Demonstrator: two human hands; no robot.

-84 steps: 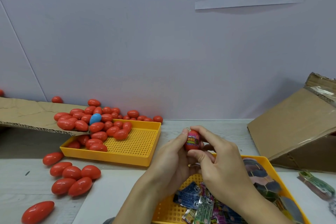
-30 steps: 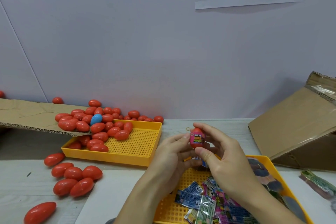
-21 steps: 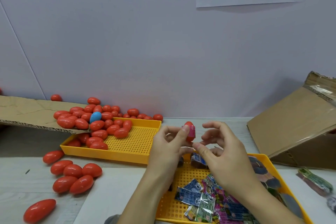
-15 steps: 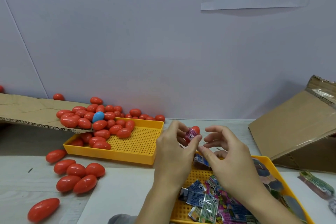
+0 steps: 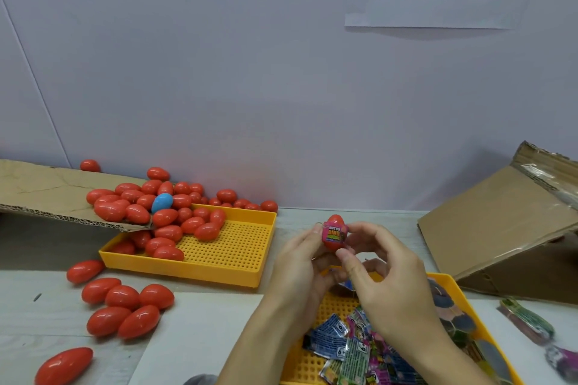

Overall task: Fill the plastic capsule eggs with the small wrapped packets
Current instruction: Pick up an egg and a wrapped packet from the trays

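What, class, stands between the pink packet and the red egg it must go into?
Nothing visible does. Both hands, left hand and right hand, hold the red egg with the pink packet pressed against its front. Whether the egg is open cannot be told.

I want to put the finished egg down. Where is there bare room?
The right half of the perforated yellow egg tray is bare, as is the white sheet between loose red eggs and hands. The yellow packet tray is crowded.
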